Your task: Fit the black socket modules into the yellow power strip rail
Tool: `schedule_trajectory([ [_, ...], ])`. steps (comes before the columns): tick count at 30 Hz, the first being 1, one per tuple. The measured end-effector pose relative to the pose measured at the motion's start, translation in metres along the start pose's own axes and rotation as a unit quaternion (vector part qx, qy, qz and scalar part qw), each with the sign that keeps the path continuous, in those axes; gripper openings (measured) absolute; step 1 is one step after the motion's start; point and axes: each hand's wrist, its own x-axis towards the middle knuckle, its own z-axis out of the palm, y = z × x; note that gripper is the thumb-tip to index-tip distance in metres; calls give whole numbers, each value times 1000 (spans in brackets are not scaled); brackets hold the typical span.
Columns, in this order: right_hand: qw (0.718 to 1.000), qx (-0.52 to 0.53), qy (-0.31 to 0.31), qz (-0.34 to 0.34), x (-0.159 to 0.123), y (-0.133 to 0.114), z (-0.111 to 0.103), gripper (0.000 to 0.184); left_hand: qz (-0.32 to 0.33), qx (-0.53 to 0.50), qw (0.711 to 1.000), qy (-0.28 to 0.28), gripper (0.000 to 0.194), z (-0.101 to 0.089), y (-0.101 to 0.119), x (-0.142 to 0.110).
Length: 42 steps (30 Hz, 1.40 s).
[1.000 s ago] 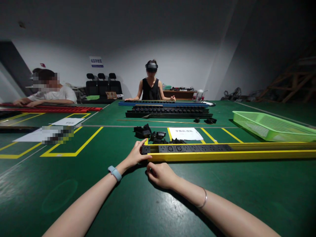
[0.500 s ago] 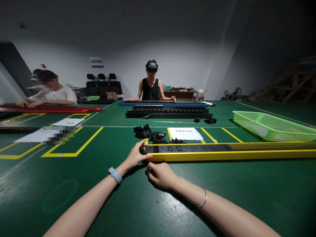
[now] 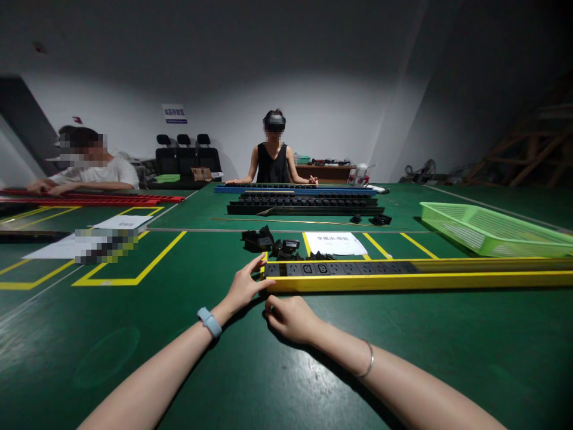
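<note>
My left hand [image 3: 244, 285] grips the left end of a long yellow rail [image 3: 403, 282], thumb against its front wall and fingers at the far side. Black socket modules [image 3: 349, 269] sit in a row inside the rail. One end socket module [image 3: 271, 270] lies by my left fingertips, parted from the row by a small gap. My right hand [image 3: 293, 318] rests on the green table just in front of the rail, fingers curled, and I see nothing in it. Behind the rail's left end lie loose black modules [image 3: 258, 240] in a pile.
A light green plastic basket [image 3: 474, 230] stands at the right behind the rail. A printed sheet [image 3: 335, 243] lies beyond the modules. Across the table are black rails [image 3: 304, 209], a blue rail [image 3: 224, 189] and a co-worker [image 3: 274, 158]; another person [image 3: 119, 173] handles red rails [image 3: 156, 200] at left.
The end module has shifted slightly right inside the rail, and the gap beside it looks a little narrower. My left hand stays at the rail's end; my right hand has barely moved.
</note>
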Motion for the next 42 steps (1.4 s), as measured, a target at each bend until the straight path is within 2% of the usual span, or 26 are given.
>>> schedule_trajectory([
  [11, 1000, 8, -5, -1, 0, 0, -1, 14, -4, -4, 1000, -8, 70, -1, 10, -2],
  [17, 1000, 0, 2, -2, 0, 0, 0, 14, -9, 43, 999, 13, 45, -2, 8, -1],
  [23, 1000, -8, 5, -3, -1, 2, 2, 14, 28, 96, 995, -7, 29, -5, 10, -1],
  [33, 1000, 5, 5, -8, 0, 2, 1, 14, 65, 144, 987, -14, 26, -7, 6, 0],
  [42, 1000, -11, 10, -9, -1, 1, 2, 14, 76, 136, 988, -14, 26, -6, 9, -2],
])
